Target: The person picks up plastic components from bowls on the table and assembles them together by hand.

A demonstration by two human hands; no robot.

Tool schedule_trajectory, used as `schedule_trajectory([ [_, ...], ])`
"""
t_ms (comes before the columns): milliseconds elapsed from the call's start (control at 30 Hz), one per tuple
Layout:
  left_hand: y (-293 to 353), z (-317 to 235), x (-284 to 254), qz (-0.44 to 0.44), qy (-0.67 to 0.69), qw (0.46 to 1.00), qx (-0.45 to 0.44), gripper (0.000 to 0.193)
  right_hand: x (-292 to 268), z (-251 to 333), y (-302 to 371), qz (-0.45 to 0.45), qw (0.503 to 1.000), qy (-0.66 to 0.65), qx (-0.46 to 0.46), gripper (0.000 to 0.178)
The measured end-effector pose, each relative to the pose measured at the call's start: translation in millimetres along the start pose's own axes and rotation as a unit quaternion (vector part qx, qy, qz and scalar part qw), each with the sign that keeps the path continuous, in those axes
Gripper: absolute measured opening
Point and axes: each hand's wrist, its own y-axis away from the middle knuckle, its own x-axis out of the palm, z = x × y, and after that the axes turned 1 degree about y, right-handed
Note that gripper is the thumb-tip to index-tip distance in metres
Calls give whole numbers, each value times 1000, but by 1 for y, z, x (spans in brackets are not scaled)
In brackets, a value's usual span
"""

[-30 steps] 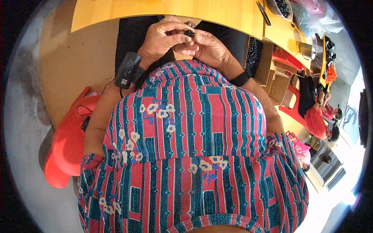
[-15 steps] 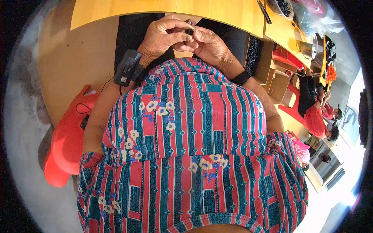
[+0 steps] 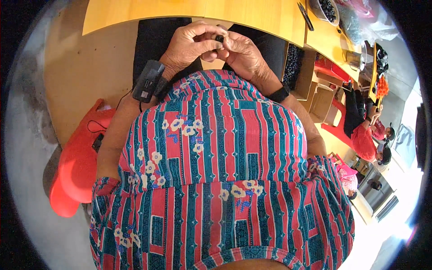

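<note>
A small, round black part (image 3: pixel 219 38) is pinched between the fingertips of both hands, just in front of the near table edge. My left hand (image 3: pixel 189 43) grips it from the left, thumb and forefinger bent around it. From the other side my right hand (image 3: pixel 245 50) holds it with its thumb against the part. The fingers hide most of the piece, so its exact kind does not show.
A yellow table (image 3: pixel 180 9) runs along the far side. On its right are a slim black tool (image 3: pixel 306 17) and a pale bowl (image 3: pixel 317 12) of small black parts. Cardboard boxes (image 3: pixel 321 104) stand lower right, a red stool (image 3: pixel 74 164) at left. Other people (image 3: pixel 363 143) sit at far right.
The black part has turned slightly between the fingertips, and a round end of it now shows. Both hands stay in nearly the same place.
</note>
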Motion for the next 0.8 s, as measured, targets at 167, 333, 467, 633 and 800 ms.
schedule_trajectory([
  [167, -3, 8, 0, 28, 144, 989, -14, 33, 1, 4, 2, -24, 1000, -4, -14, 27],
  [333, 0, 8, -5, 54, 231, 961, -144, 35, 8, 9, 5, -33, 994, 91, -57, 29],
  [467, -1, 10, -7, 48, 270, 948, -163, 33, 5, 6, 4, -61, 981, 173, -60, 29],
  [633, -1, 7, -12, 83, 317, 927, -185, 35, 9, 9, 4, -73, 964, 248, -69, 25],
  [800, -1, 15, -13, 99, 346, 913, -191, 36, 12, 10, 2, -62, 961, 259, -77, 24],
])
